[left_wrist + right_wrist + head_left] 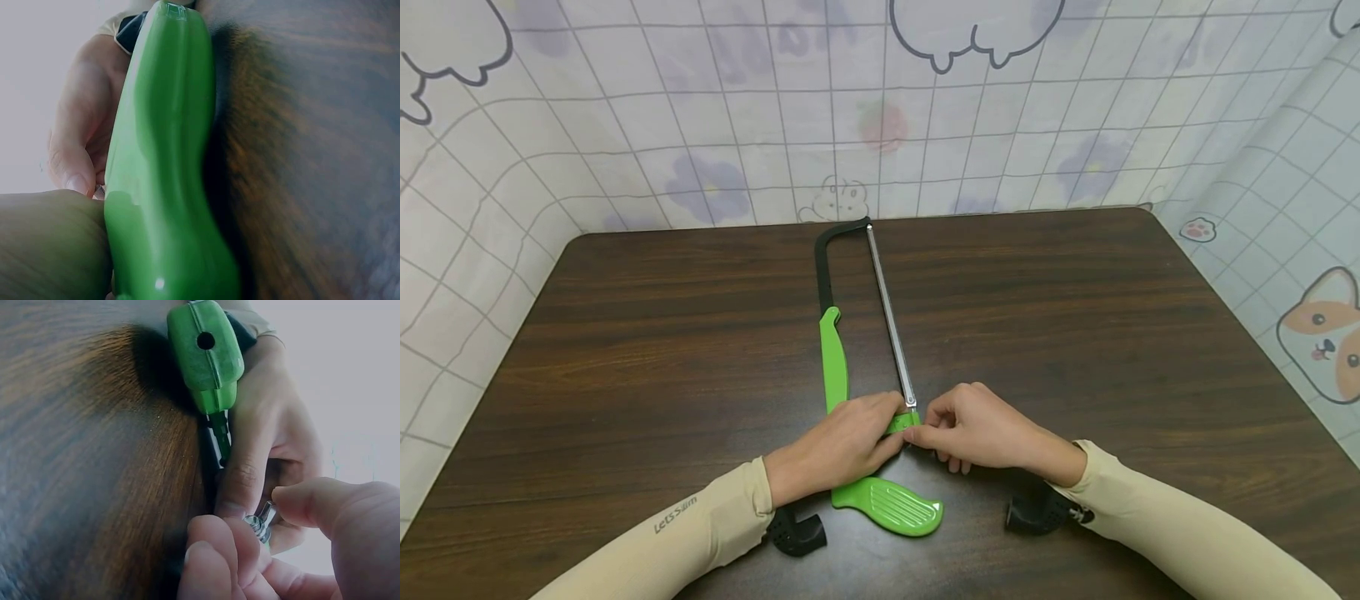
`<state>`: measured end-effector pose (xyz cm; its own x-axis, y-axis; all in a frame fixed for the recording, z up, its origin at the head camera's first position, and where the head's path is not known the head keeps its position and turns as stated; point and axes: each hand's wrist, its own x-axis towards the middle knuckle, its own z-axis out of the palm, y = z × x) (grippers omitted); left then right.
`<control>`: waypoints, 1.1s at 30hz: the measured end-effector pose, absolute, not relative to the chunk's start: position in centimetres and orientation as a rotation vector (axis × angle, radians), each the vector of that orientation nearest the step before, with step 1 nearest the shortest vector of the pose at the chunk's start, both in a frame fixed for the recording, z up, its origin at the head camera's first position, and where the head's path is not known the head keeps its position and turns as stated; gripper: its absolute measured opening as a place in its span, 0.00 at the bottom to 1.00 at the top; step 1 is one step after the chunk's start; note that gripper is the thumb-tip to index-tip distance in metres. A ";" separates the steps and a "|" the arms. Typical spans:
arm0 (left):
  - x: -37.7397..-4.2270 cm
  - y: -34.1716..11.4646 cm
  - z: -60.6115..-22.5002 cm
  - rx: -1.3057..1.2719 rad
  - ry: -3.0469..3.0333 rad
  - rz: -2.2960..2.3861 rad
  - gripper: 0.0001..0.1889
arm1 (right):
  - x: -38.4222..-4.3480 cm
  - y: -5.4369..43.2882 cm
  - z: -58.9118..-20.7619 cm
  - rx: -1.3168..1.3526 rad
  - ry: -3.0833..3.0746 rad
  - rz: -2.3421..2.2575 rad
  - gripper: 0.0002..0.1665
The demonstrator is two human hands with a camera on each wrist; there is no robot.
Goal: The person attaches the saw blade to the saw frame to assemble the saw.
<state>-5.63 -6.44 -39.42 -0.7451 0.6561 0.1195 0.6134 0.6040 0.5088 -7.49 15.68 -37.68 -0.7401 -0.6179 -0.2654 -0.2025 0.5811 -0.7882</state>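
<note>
Apparently the step in hand is turning the metal wing nut (261, 524) at the near end of the hacksaw's blade (889, 317); which way, I cannot tell. The hacksaw (833, 358) lies on its side near the middle of the desk (700, 358), its green handle (898, 504) toward the person and its black frame (822, 267) reaching away. The hands come close together at the green end block (901, 423): the left hand (846, 437) grips around it, while the right hand (981, 429) pinches the wing nut between thumb and fingers.

To do this well, keep the left grip firm so the frame cannot twist, press it against the desk, and turn in short, even strokes, resetting the thumb each time. Fingertips should stay off the blade's edge, and the blade should sit straight on its pins.
</note>
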 end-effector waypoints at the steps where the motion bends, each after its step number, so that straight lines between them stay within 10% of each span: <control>1: -5.6 -6.4 -39.4 1.087 2.740 0.823 0.06 | -7.5 15.7 -37.7 -0.648 2.280 -1.049 0.23; 33: -5.6 -6.4 -39.5 1.087 2.751 0.817 0.06 | -7.7 15.8 -37.4 -0.559 2.189 -1.076 0.21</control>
<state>-5.62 -6.36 -39.45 -0.7467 0.6537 0.1233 0.6149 0.6076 0.5026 -7.70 15.79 -37.44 -0.7124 -0.6089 -0.3488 -0.0958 0.5768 -0.8112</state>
